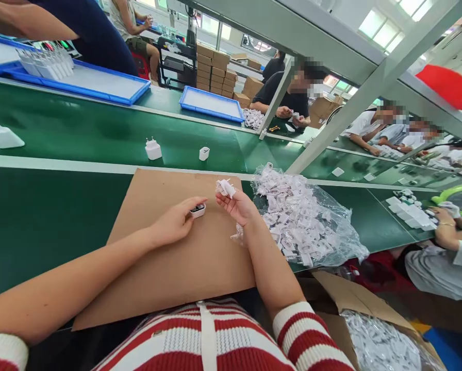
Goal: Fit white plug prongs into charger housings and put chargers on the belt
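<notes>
Green worktop (41,221) stretches out below us, and on it lies a flat sheet of brown cardboard (169,278). Down at the right, an open carton (349,291) shows bagged white parts inside. Now the action, right over the cardboard! Left hand (172,221) has a white charger housing (198,211) gripped between fingers and thumb, its open end and dark insides on view; whether it rests on the sheet, I cannot tell. Right hand (241,206), near it, palm turned up, grasps a small cluster of white plastic pieces (225,188) at the fingertips. Just right of that forearm sits a big heap of white plastic parts (300,216), a crumpled clear plastic bag (343,232) about it. Past the white rail (80,165), up on the green belt (111,134), stand a two-pin plug adapter (153,150) and, to its right, another white housing (204,153). Across we go: blue-rimmed trays (211,104) on the far side, the left ones bearing a row of white chargers (47,62). Further right, a co-worker in a dark top (298,105) holds small white items, and farther back rise stacked cardboard boxes (211,69).
</notes>
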`<state>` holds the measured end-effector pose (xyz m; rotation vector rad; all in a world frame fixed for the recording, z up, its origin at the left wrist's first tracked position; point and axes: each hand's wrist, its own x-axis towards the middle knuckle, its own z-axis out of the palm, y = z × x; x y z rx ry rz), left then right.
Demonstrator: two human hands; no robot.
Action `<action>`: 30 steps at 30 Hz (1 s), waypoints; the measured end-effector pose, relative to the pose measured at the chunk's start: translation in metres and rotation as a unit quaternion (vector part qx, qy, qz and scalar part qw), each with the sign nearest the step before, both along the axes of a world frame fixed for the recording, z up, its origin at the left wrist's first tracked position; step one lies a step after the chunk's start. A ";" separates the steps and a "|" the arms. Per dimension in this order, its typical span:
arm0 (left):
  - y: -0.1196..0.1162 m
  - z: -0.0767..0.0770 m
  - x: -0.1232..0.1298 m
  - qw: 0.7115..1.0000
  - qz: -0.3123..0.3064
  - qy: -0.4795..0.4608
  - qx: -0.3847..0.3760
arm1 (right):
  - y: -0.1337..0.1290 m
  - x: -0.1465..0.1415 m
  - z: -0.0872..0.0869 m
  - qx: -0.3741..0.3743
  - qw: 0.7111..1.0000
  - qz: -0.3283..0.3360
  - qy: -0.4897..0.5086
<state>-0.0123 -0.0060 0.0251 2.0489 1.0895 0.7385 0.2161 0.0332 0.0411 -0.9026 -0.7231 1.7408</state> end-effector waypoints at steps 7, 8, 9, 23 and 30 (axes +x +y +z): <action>0.010 -0.019 -0.002 0.996 0.083 -0.021 0.005 | -0.008 -0.019 -0.010 0.125 0.966 -0.062 -0.217; 0.009 -0.018 -0.001 0.997 0.072 -0.026 0.005 | -0.011 -0.022 -0.011 0.151 0.952 -0.070 -0.257; 0.009 -0.017 -0.001 0.997 0.066 -0.031 0.007 | -0.014 -0.025 -0.011 0.184 0.934 -0.070 -0.298; 0.011 -0.023 -0.002 0.996 0.058 -0.059 0.014 | -0.032 -0.033 -0.003 0.405 0.698 0.017 -0.590; 0.011 -0.019 -0.001 0.997 0.072 -0.038 -0.005 | -0.032 -0.038 0.003 0.387 0.606 0.016 -0.695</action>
